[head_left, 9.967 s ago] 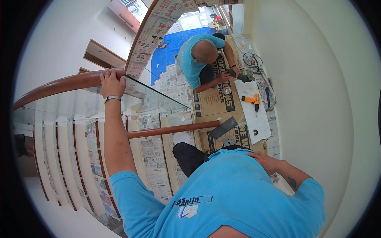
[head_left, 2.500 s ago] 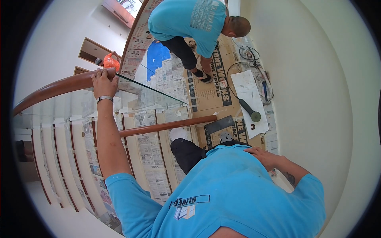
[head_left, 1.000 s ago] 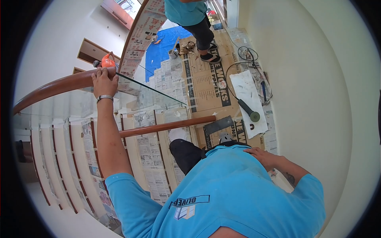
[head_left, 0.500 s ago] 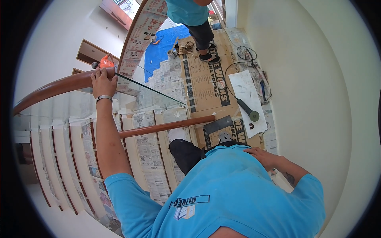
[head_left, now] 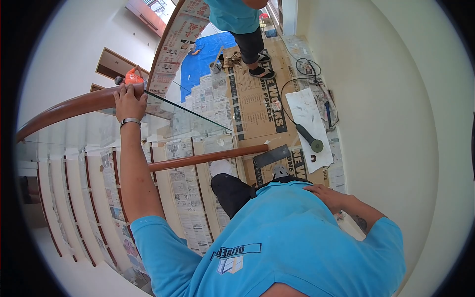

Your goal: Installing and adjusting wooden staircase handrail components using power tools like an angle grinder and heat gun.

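Observation:
My left hand (head_left: 130, 103), with a metal band on its wrist, is closed over the end of the curved brown wooden handrail (head_left: 74, 107). Just below this rail end runs the glass panel (head_left: 185, 115). My right hand (head_left: 330, 197) rests at my waist on the blue shirt, its fingers lying flat and partly out of sight; I see nothing in it. In front of my waist lies a flat dark grey rectangular piece (head_left: 271, 156), beside the end of a loose-looking brown wooden rail (head_left: 210, 158) that crosses the stairs.
Newspaper-covered stairs (head_left: 185, 208) descend left. Cardboard (head_left: 255, 106) covers the landing, with a corded power tool (head_left: 310, 138) on a white sheet (head_left: 303, 106). Ahead stands a co-worker in teal (head_left: 235, 20), near a can (head_left: 214, 68) and blue tarp (head_left: 190, 74). A person in orange (head_left: 132, 76) is below.
My hands keep their places on the rail and at my waist. Beyond the rail, the person in orange has shifted slightly. The co-worker ahead has moved a little.

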`<state>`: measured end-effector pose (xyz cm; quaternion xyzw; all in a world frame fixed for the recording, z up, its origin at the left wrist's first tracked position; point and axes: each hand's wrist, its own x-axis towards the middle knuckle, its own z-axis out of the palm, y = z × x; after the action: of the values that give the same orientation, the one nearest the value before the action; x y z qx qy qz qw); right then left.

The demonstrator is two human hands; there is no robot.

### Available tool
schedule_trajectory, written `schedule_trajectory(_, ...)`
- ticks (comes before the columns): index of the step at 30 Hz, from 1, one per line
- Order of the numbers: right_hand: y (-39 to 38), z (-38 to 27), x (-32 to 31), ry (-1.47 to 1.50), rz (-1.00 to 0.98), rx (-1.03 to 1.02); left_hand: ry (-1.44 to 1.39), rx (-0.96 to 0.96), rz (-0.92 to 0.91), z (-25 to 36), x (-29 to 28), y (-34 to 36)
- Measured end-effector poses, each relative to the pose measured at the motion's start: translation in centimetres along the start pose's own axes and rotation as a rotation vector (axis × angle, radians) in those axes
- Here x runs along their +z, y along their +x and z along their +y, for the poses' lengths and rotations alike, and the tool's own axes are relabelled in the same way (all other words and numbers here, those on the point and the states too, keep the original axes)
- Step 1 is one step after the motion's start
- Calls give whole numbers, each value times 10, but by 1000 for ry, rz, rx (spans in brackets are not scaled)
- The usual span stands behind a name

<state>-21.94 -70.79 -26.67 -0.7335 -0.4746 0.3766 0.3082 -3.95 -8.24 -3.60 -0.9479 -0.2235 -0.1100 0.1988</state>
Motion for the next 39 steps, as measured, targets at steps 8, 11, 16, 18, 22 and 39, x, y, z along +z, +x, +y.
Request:
schedule_trajectory(8, 1, 1, -1, 12, -7, 5, -1, -5, 1, 1, -1, -1)
schedule_trajectory(11, 1, 2, -1, -4, -21, 19, 8, -4, -1, 1, -1, -1)
schedule_trajectory(16, 2, 2, -2, -9, -32, 28, 22, -1, 3, 0, 1, 0)
schedule_trajectory(18, 2, 2, -3, -7, -27, 18, 19, 4, 7, 0, 1, 0)
schedule_trajectory(22, 3, 1, -6, -8, -41, 28, 22, -9, -12, 1, -2, 1)
schedule_trajectory(39, 0, 3, -6, 25, -2, -7, 20, -4, -23, 5, -8, -1)
